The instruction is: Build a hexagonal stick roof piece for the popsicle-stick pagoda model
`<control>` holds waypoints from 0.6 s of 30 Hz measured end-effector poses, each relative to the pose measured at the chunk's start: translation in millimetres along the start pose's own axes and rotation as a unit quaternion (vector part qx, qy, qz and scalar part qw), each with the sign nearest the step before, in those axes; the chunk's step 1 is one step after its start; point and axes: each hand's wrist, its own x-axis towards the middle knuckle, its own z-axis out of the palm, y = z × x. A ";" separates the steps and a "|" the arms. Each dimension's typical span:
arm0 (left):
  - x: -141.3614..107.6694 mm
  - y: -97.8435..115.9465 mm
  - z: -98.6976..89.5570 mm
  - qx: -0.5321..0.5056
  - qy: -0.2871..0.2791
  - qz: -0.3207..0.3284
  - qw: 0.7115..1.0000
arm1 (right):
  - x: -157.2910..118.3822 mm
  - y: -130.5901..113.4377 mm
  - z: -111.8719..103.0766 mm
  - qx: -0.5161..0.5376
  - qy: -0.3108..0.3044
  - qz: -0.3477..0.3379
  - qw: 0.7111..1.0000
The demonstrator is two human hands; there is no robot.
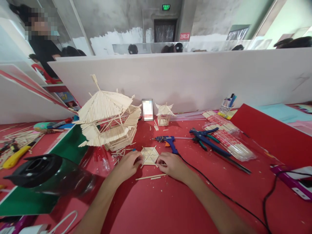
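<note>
A small hexagonal panel of thin wooden sticks [149,156] lies on the red table, its sticks set in rings around the centre. My left hand [131,163] pinches its left edge, fingers curled, with a small blue bit by the knuckles. At the opposite edge, my right hand [172,165] has thumb and fingers closed on the panel's right side. Just below the hands are a loose long stick [148,177] and a shorter piece [156,178]. Beyond my right hand rests a blue glue gun [168,139], its nozzle pointing left.
A large stick pavilion model [107,120] stands back left; a small one [164,114] is beside a phone [147,110]. A dark bottle [58,174] is at left. Blue cutters [209,141] and bagged sticks [231,139] lie right. A black cord [214,187] crosses the right side.
</note>
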 end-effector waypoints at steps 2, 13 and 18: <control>0.5 1.6 0.2 0.010 -0.003 -0.003 1.000 | 0.1 -0.2 0.6 0.004 0.004 0.002 1.000; 5.7 -2.5 5.6 0.037 -0.013 -0.034 0.999 | 0.5 0.3 0.7 0.008 0.012 0.012 1.000; 4.9 -2.5 5.7 0.039 -0.004 -0.020 0.999 | 0.6 4.0 3.9 0.024 0.017 0.002 1.000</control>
